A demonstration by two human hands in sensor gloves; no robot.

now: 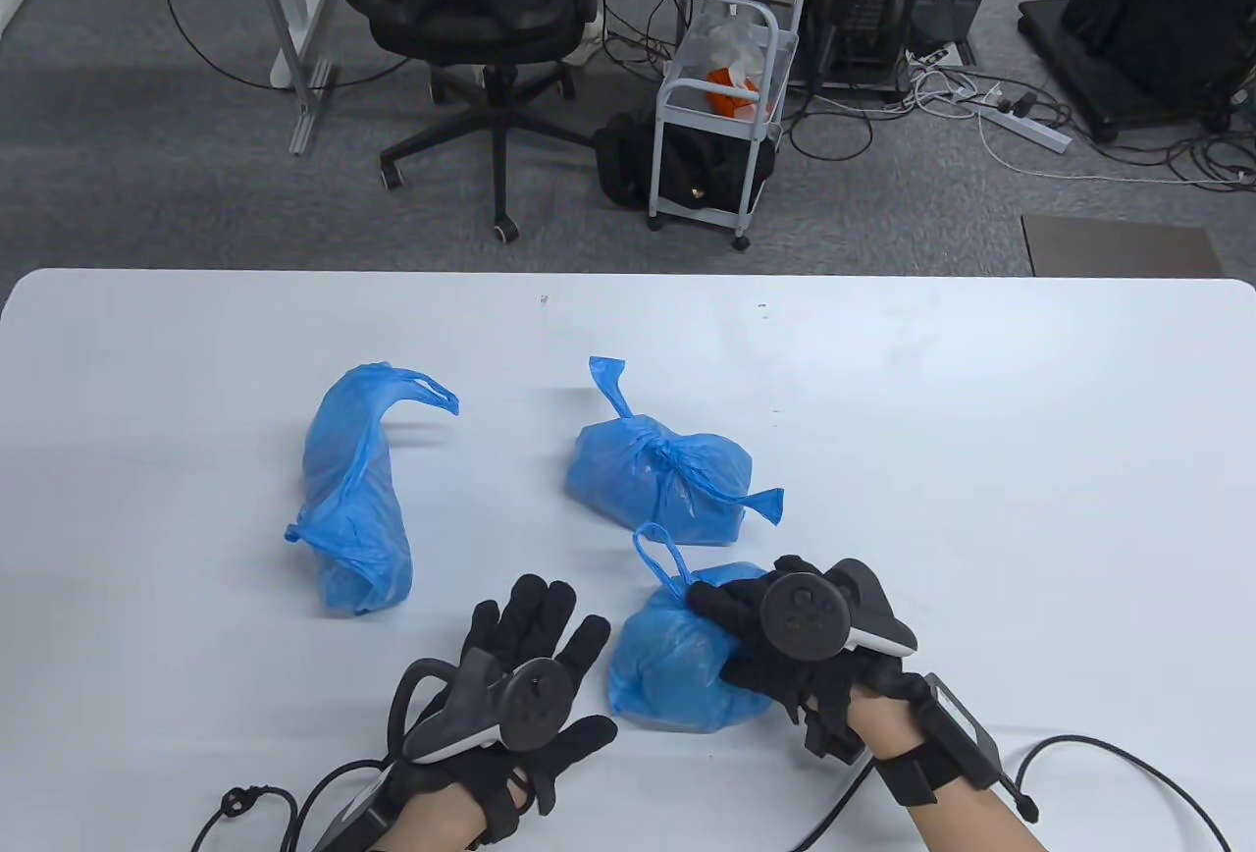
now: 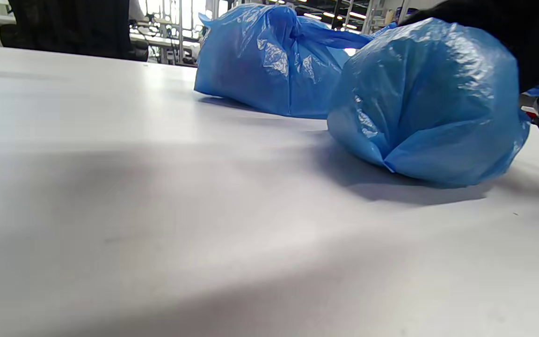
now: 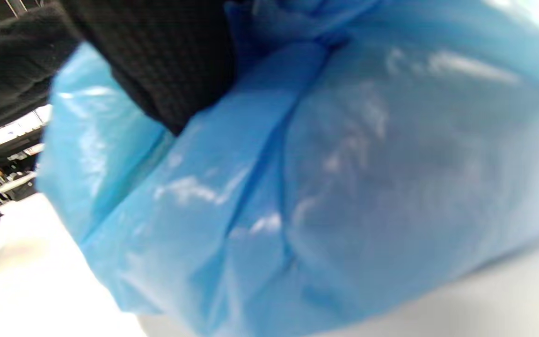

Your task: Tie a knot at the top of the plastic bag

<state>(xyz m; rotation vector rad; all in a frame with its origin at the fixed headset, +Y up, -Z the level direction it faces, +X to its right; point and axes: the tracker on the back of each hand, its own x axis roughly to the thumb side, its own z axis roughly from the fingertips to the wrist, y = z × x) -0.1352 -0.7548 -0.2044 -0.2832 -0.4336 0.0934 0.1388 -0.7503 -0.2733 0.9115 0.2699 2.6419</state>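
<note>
Three blue plastic bags lie on the white table (image 1: 981, 459). The near bag (image 1: 667, 661) sits at the front middle, and one handle loop (image 1: 659, 558) sticks up from its top. My right hand (image 1: 756, 636) grips its top from the right; the bag fills the right wrist view (image 3: 344, 187), with a gloved finger (image 3: 166, 70) on it. My left hand (image 1: 535, 641) is open with fingers spread, just left of this bag and not touching it. In the left wrist view the bag (image 2: 428, 98) stands close at the right. A knotted bag (image 1: 659, 479) lies behind it, also in the left wrist view (image 2: 265, 61).
A third blue bag (image 1: 351, 508), untied with loose handles, lies at the left of the table. Glove cables trail off the near edge. Beyond the far edge stand an office chair (image 1: 471, 8) and a small cart (image 1: 716, 135).
</note>
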